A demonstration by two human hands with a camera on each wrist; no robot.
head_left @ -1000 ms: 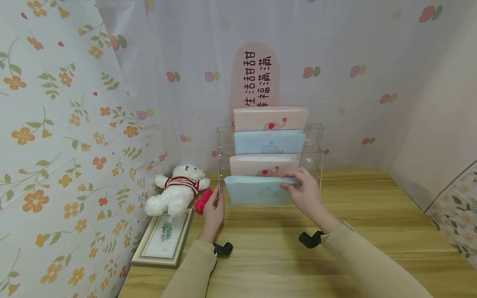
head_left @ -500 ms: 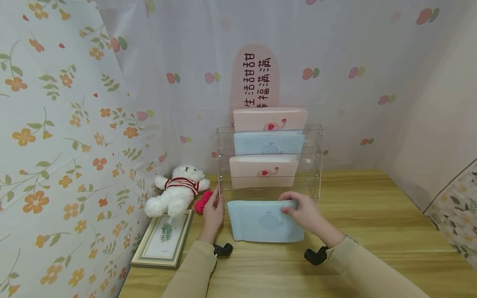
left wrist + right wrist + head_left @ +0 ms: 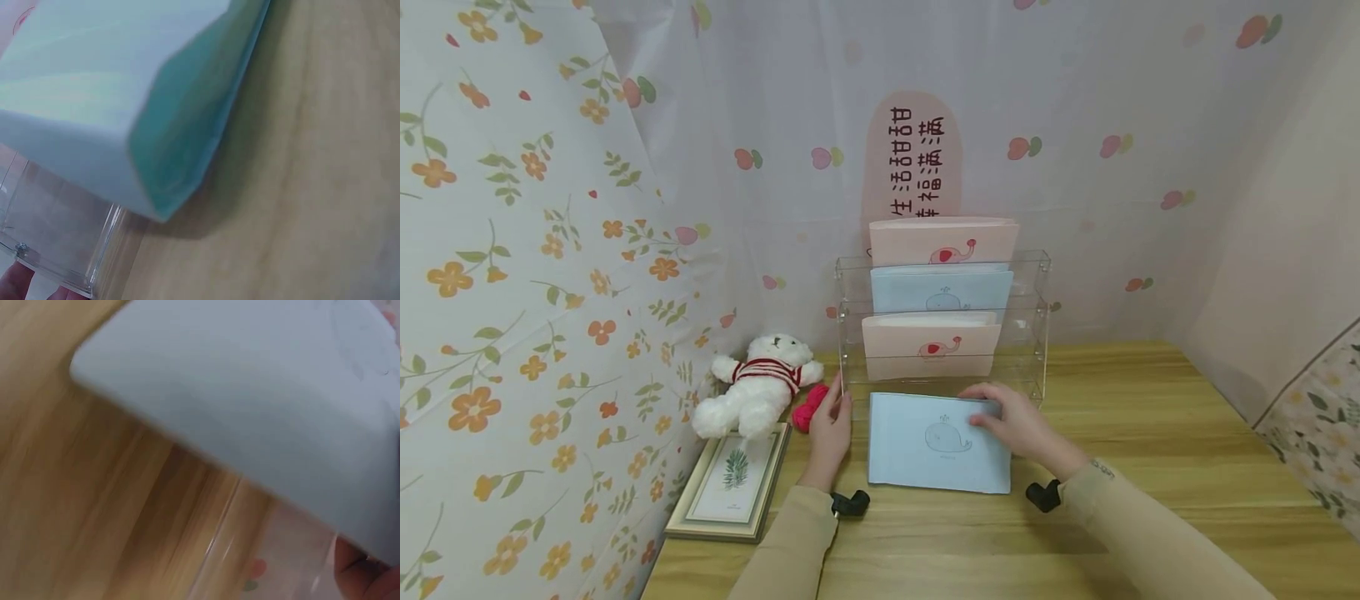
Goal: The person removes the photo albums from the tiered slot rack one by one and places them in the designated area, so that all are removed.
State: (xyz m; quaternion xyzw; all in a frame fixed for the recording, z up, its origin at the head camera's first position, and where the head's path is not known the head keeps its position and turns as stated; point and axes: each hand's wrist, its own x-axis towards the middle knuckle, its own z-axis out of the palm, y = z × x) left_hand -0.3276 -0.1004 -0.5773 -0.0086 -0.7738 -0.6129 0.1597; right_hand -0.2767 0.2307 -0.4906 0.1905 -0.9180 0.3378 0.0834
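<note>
Blue whale booklet pinched in right hand grip, left hand fingers bracing clear rack, three booklets racked

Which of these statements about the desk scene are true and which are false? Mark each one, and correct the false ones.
1. The right hand grips the blue whale booklet at its far edge. True.
2. The blue whale booklet stands in the front slot of the clear rack. False: it lies on the wooden desk in front of the rack.
3. The left hand touches the rack's left front edge. True.
4. The rack holds four booklets. False: three show in it, a pink one, a blue one and another pink one.
5. The white teddy bear sits right of the rack. False: it sits to the left, behind the framed picture.
</note>
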